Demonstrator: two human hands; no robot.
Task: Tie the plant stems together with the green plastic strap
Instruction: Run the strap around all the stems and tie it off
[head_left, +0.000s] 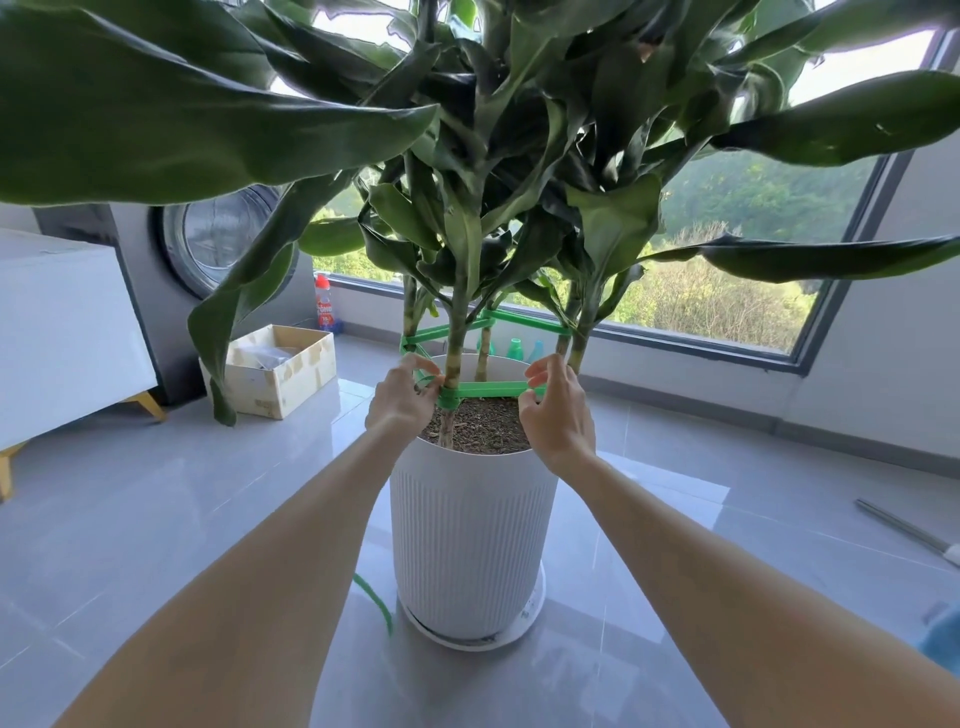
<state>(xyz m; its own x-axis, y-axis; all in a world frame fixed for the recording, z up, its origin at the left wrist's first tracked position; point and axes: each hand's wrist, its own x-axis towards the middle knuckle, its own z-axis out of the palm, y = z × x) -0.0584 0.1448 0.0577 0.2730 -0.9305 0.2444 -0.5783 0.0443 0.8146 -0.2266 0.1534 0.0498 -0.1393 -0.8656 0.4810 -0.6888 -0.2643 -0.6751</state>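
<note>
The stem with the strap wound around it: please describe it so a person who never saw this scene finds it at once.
Find the white ribbed pot on the grey floor before the window. Several stems rise from its soil; take the front stem, beside the left hand. Only it has the green strap wound in a thick band around it, near the pot's rim.

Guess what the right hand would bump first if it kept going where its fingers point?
Probably the front stem: the right hand, pinching the green strap, points left along it. Depth is unclear.
</note>
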